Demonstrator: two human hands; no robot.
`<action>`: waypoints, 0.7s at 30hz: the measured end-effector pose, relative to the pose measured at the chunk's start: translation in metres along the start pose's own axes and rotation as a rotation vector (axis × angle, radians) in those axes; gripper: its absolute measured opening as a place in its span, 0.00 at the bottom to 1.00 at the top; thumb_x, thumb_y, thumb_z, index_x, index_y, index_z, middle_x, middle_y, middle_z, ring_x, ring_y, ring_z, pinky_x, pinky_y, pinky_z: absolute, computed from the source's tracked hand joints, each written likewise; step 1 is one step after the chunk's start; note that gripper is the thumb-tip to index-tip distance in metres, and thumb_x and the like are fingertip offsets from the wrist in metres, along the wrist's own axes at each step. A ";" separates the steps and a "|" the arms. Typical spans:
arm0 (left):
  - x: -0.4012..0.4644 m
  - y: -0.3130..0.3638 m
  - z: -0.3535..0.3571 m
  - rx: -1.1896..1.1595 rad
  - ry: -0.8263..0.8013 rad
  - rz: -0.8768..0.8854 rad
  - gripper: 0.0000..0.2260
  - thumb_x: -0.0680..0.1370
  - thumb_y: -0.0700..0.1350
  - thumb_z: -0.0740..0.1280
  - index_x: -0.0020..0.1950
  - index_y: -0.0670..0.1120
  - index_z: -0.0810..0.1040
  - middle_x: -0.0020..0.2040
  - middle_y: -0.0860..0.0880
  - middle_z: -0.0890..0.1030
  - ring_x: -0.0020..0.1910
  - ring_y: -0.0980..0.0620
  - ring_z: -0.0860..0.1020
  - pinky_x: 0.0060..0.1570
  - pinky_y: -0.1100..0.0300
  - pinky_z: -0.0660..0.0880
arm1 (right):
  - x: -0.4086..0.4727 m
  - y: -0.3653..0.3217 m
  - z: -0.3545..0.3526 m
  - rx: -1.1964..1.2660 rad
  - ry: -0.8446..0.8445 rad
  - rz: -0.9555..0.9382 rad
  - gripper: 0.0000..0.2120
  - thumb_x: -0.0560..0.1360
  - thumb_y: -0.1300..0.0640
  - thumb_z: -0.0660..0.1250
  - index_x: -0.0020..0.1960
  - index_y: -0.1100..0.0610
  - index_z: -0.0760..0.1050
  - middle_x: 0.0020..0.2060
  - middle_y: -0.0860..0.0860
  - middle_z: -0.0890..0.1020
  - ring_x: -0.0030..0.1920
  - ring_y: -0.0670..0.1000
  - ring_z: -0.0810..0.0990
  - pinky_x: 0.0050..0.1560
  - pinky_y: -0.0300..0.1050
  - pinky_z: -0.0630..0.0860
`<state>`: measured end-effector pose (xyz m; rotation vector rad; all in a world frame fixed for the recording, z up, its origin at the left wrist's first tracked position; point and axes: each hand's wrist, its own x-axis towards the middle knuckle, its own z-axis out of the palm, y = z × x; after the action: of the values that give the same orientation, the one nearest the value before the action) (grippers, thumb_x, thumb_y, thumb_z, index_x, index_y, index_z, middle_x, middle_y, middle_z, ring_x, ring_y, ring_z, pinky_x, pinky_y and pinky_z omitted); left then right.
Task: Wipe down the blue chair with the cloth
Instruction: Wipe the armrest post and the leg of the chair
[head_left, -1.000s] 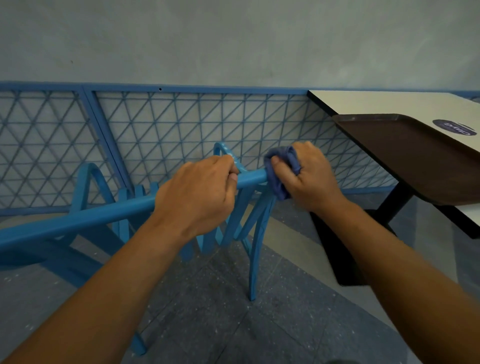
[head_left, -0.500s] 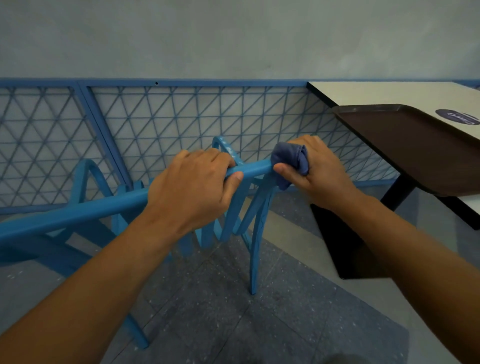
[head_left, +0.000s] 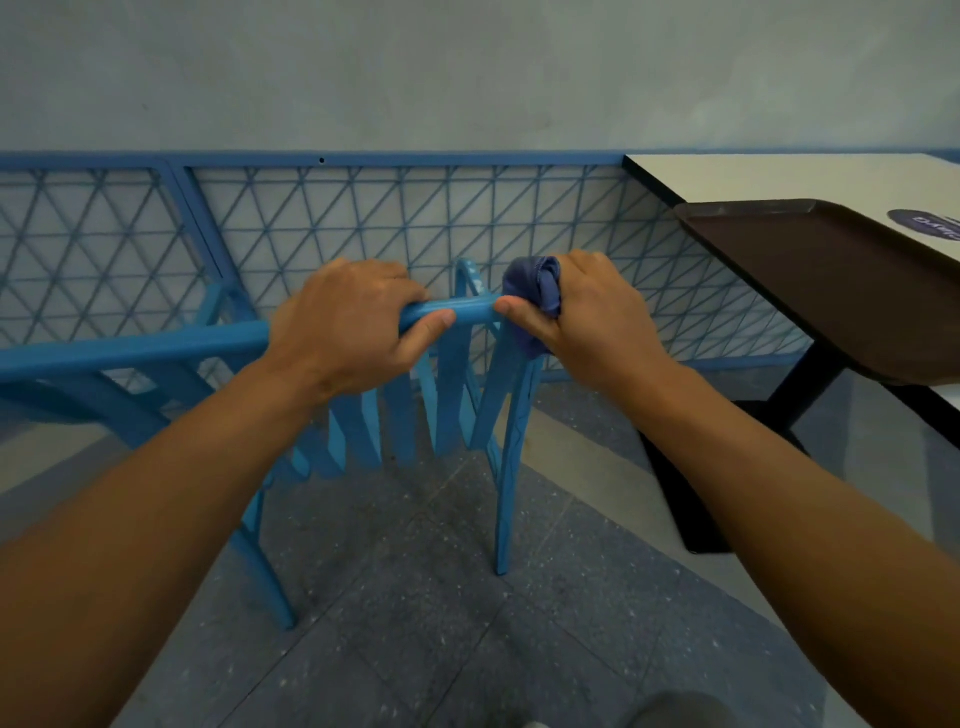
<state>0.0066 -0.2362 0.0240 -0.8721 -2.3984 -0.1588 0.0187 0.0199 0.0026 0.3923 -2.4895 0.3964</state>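
Right hand (head_left: 582, 312) sliding bunched cloth (head_left: 535, 291) rightward to rail end | left hand (head_left: 348, 327) gripping blue chair (head_left: 156, 345) rail, steadying | step: wiping top rail | next: probably slats.

Soft, even, rather dim indoor light with a cool blue-grey cast; no glare.

Sharp around the fingers (head_left: 415, 332) and the chair rail (head_left: 156, 345) they hold; only faint shadow under the palms. Strong wide-angle bending far from the fingers: railing (head_left: 363, 158) top curved, forearms stretched and slightly soft toward the lower corners. Dark tray (head_left: 831, 280) to the right of the fingers without reflection.
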 end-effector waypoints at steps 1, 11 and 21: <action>0.001 -0.003 0.001 -0.017 0.003 0.003 0.22 0.81 0.63 0.57 0.43 0.48 0.81 0.33 0.55 0.70 0.31 0.53 0.69 0.39 0.57 0.66 | 0.001 0.000 0.001 -0.022 -0.009 -0.002 0.24 0.77 0.29 0.56 0.43 0.50 0.67 0.39 0.46 0.72 0.43 0.51 0.72 0.42 0.41 0.60; 0.014 -0.007 0.016 -0.108 -0.009 -0.053 0.24 0.78 0.68 0.56 0.47 0.51 0.82 0.36 0.58 0.71 0.35 0.55 0.72 0.38 0.59 0.65 | -0.010 0.013 -0.003 0.041 0.095 -0.065 0.21 0.76 0.34 0.63 0.43 0.50 0.63 0.39 0.47 0.67 0.40 0.51 0.66 0.41 0.41 0.54; 0.012 -0.004 0.019 -0.145 0.019 -0.024 0.20 0.81 0.64 0.58 0.52 0.51 0.82 0.41 0.55 0.78 0.41 0.53 0.76 0.50 0.53 0.72 | -0.018 0.030 -0.004 0.121 0.035 -0.016 0.16 0.77 0.39 0.67 0.46 0.51 0.71 0.41 0.45 0.70 0.46 0.48 0.68 0.46 0.42 0.63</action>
<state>-0.0122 -0.2270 0.0150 -0.9033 -2.4036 -0.3526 0.0241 0.0523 -0.0108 0.4495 -2.4338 0.5447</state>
